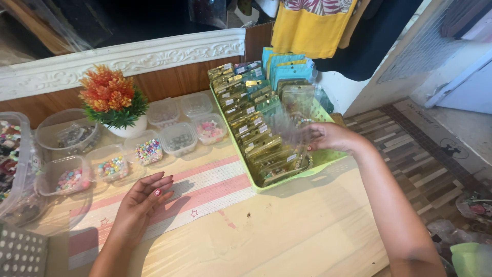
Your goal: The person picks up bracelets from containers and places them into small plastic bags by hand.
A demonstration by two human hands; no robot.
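Wooden table [287, 231] below, lime-green tray [241, 169] of gold-topped packets on it. Right hand [330, 137] stretched across the tray's near end, fingers pinched on a clear plastic packet [287, 125] held upright above the rows. Left hand [143, 197] flat on the pink striped mat [205, 192], fingers spread, gripping nothing.

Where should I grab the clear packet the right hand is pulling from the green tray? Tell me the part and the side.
Grip the clear packet by its upper edge, coming from above and the right, as the right hand does. The packets stand upright, packed in rows in the green tray, so probably only their tops are free.
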